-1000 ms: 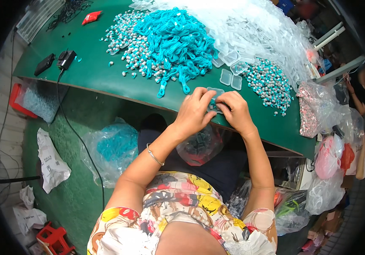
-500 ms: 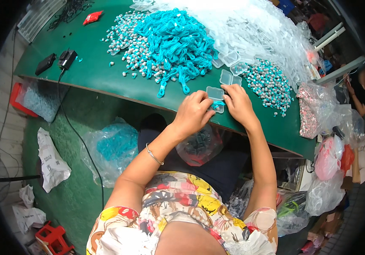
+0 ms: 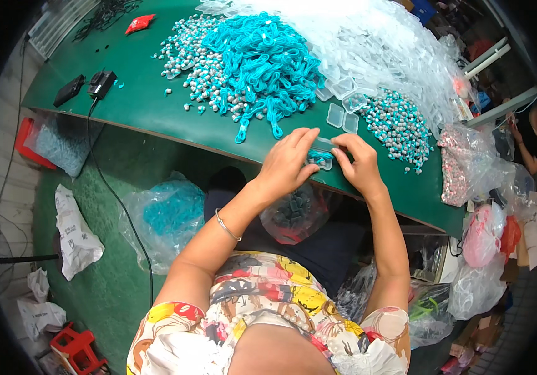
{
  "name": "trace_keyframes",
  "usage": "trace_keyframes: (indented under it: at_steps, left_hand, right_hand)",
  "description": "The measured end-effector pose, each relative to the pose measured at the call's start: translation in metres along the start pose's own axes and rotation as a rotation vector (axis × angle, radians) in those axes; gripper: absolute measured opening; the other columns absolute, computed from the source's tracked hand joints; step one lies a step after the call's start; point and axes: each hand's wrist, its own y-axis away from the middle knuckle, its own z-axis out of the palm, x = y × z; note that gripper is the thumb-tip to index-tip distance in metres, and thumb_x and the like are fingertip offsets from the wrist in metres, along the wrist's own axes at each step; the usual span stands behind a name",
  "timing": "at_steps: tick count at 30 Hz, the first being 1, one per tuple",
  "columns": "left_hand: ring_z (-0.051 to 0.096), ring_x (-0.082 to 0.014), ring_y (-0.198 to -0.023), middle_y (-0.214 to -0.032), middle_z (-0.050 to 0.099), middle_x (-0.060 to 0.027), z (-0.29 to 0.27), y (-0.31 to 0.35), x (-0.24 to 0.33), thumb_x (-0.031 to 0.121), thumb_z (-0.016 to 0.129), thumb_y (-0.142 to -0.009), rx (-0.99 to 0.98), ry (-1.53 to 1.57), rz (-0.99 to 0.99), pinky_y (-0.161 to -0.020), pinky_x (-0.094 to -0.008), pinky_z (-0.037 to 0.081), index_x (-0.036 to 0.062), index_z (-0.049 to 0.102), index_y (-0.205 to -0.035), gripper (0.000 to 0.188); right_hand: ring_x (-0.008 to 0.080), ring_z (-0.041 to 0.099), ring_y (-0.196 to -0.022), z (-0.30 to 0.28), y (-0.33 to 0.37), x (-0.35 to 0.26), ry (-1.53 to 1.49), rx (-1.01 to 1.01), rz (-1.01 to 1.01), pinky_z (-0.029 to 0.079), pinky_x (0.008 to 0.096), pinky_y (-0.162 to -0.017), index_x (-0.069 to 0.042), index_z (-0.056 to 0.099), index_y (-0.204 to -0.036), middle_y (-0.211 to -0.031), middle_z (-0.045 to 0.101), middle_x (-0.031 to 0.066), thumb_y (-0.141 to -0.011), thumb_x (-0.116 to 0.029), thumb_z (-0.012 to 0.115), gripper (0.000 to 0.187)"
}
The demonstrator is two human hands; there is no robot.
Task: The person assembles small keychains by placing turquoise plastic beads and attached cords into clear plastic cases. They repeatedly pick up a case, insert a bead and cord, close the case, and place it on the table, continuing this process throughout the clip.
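Note:
A small clear plastic case (image 3: 326, 165) with a turquoise cord bundle (image 3: 318, 155) inside sits at the table's near edge, its lid partly lowered. My left hand (image 3: 286, 161) grips the case's left side, thumb at the front and fingers along the back. On the right side, my right hand (image 3: 360, 165) pinches the case near the lid's corner. Just beyond, another clear case (image 3: 336, 115) lies with its lid open. Farther back rises a heap of turquoise cords (image 3: 268, 59). Grey-and-turquoise earplugs (image 3: 396, 128) are piled to the right, and more earplugs (image 3: 202, 78) lie left of the cords.
Many clear cases (image 3: 374, 50) cover the back right of the green table (image 3: 137, 94). A black device with a cable (image 3: 101, 84) and a red packet (image 3: 140, 24) lie at the left. Filled plastic bags (image 3: 459, 165) hang at the right edge; another person's arm (image 3: 525, 150) shows beyond.
The lid of the case between my hands has come down from standing open. My left fingers have stretched along its back, and my right hand has shifted slightly nearer me.

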Motion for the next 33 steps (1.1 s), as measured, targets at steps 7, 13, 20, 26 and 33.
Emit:
trace_keyframes:
  at_steps: [7,13,20,26,33]
  left_hand:
    - [0.061,-0.0361,-0.102,-0.11,0.063,-0.0171,0.001,0.003,-0.004,0.013,0.081,-0.073,-0.015,-0.015,-0.027,-0.085,-0.0434,0.051,0.0015,0.056,-0.122,0.056]
    - [0.062,-0.0348,-0.099,-0.105,0.065,-0.0142,-0.001,0.003,0.0,0.012,0.081,-0.073,-0.05,-0.07,-0.025,-0.084,-0.0424,0.051,0.0024,0.064,-0.107,0.039]
    - [0.062,-0.0344,-0.096,-0.104,0.065,-0.0142,-0.006,0.004,-0.007,0.012,0.081,-0.073,-0.066,-0.036,0.019,-0.081,-0.0418,0.052,0.0029,0.064,-0.111,0.043]
    - [0.063,-0.033,-0.095,-0.104,0.066,-0.014,-0.008,0.01,-0.004,0.015,0.082,-0.073,0.006,0.003,-0.102,-0.081,-0.0419,0.051,0.0037,0.065,-0.106,0.039]
    - [0.063,-0.0256,-0.094,-0.103,0.068,-0.0068,-0.003,0.026,0.003,0.018,0.079,-0.075,0.131,-0.269,-0.037,-0.079,-0.0396,0.045,0.0059,0.066,-0.097,0.028]
  right_hand:
    - [0.031,0.068,-0.09,0.004,0.019,-0.004,0.008,0.047,-0.056,0.055,0.038,-0.078,-0.001,0.068,-0.1,-0.098,0.069,0.015,-0.078,0.0,0.073,0.022]
    - [0.0326,0.066,-0.098,0.009,0.034,-0.009,0.04,0.037,-0.052,0.054,0.0396,-0.084,-0.003,0.067,-0.105,-0.108,0.067,0.0161,-0.077,-0.001,0.074,0.029]
    - [0.0337,0.064,-0.1,0.016,0.037,-0.012,0.108,0.048,-0.076,0.053,0.0413,-0.085,-0.002,0.066,-0.109,-0.109,0.064,0.0161,-0.077,-0.001,0.074,0.034]
    - [0.0343,0.063,-0.1,0.024,0.031,-0.011,0.083,0.083,-0.039,0.053,0.0414,-0.085,-0.002,0.065,-0.112,-0.108,0.064,0.0163,-0.077,-0.002,0.075,0.036]
    - [0.0346,0.063,-0.101,0.026,0.032,-0.011,0.09,0.088,-0.045,0.052,0.0418,-0.085,-0.003,0.064,-0.113,-0.108,0.064,0.016,-0.076,-0.002,0.075,0.038]
